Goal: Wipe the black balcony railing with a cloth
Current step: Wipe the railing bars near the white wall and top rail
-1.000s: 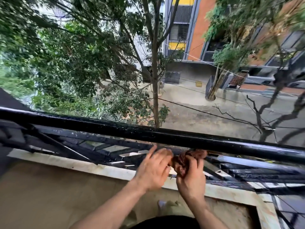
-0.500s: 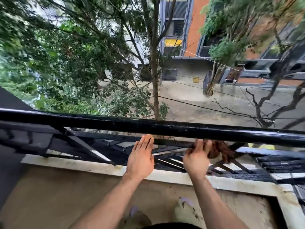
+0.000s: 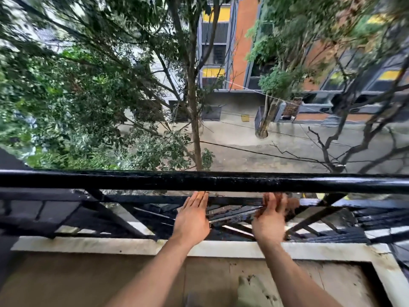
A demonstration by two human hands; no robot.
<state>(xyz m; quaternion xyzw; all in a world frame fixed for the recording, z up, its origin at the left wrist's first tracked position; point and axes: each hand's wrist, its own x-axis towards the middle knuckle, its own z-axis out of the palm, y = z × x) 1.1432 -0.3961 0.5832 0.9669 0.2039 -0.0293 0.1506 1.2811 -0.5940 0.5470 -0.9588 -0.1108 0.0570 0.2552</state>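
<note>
Holding the left hand [image 3: 192,220] flat and released beneath the top tube of the black railing [image 3: 221,181], with straight fingers [image 3: 200,199] laid together and tipped just under that tube. Grasping nothing there.

Keeping the right hand [image 3: 269,222] apart to the right, at about the same height, raised toward the same underside. Smeared by blur, so cannot tell whether clenched round the cloth [image 3: 292,204] or only pressing on it.

Showing that brown cloth as a bunched lump just past the right fingertips, on their right side, tucked below the top tube and near the lower bars [image 3: 234,214]. Lying apart from the left hand.

Bounded above by the thick glossy tube running straight across from edge to edge, and below by a pale stained ledge [image 3: 106,245] under the slanted bars.

Leaving long bare stretches of railing on both sides of the hands, only a narrow gap between the top tube and the lower bars, and open air beyond, over a tree trunk [image 3: 195,138] and a street [image 3: 276,147] far below.
</note>
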